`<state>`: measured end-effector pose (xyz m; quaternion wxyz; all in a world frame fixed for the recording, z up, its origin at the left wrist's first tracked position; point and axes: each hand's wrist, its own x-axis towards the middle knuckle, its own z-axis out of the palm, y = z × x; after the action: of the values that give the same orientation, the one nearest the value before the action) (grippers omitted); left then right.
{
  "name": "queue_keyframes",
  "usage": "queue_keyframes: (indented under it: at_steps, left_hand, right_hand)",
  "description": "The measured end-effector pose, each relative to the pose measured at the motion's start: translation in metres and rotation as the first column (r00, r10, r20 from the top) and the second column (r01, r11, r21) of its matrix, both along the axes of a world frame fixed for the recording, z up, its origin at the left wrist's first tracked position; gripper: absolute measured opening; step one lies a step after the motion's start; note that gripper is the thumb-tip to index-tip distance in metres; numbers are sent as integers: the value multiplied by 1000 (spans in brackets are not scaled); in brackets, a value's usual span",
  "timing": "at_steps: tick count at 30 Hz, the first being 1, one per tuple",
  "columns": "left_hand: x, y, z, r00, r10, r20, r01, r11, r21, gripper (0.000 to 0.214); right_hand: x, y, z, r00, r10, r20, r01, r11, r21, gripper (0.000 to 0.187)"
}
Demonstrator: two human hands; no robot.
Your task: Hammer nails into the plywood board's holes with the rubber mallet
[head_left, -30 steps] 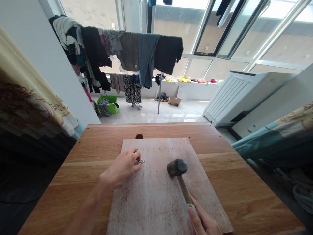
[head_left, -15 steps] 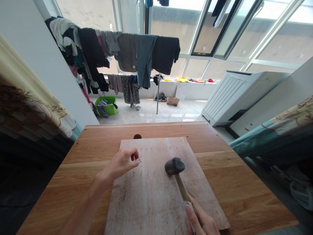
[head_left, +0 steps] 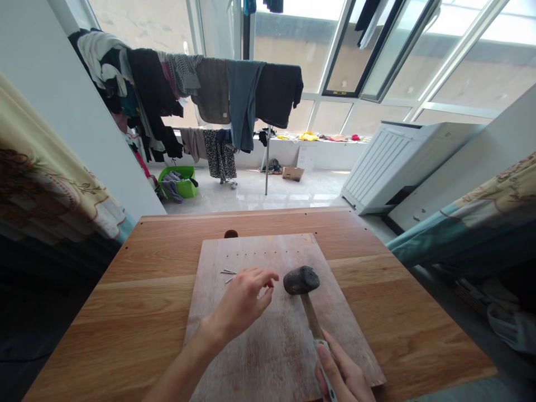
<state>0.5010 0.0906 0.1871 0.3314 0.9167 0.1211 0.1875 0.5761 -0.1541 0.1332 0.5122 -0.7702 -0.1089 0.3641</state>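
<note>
My right hand grips the handle of a mallet with a black head, held over the right part of a worn wooden board. My left hand is above the board's middle, just left of the mallet head. Its thumb and fingertips are drawn close in a pinch; whatever is between them is too small to make out. Several loose nails lie on the board, partly behind that hand. The short row of upright nails seen earlier is hidden by the hand. A row of small dark holes runs along the board's far side.
Under the board is a wooden table with a round hole near its far edge. Beyond it stand a laundry rack hung with clothes, a green basket and a white appliance. Curtains hang at both sides.
My left hand has moved right and slightly nearer, from the loose nails to over the upright ones. The mallet stays in my right hand, almost in place. The view has shifted slightly.
</note>
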Motion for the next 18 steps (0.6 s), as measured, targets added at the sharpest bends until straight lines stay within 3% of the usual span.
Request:
queue_keyframes:
  at_steps: [8,18]
  left_hand:
    - [3,-2,-3,994,-24,-110,41,986,161,13]
    - [2,-1,-10,998,-20,-64,37,961,276,16]
  right_hand:
    - [0,-1,-8,999,13,-50,-12,1000,25,99]
    - [-1,1,-1,998,-23,-61,23,1000,-6,103]
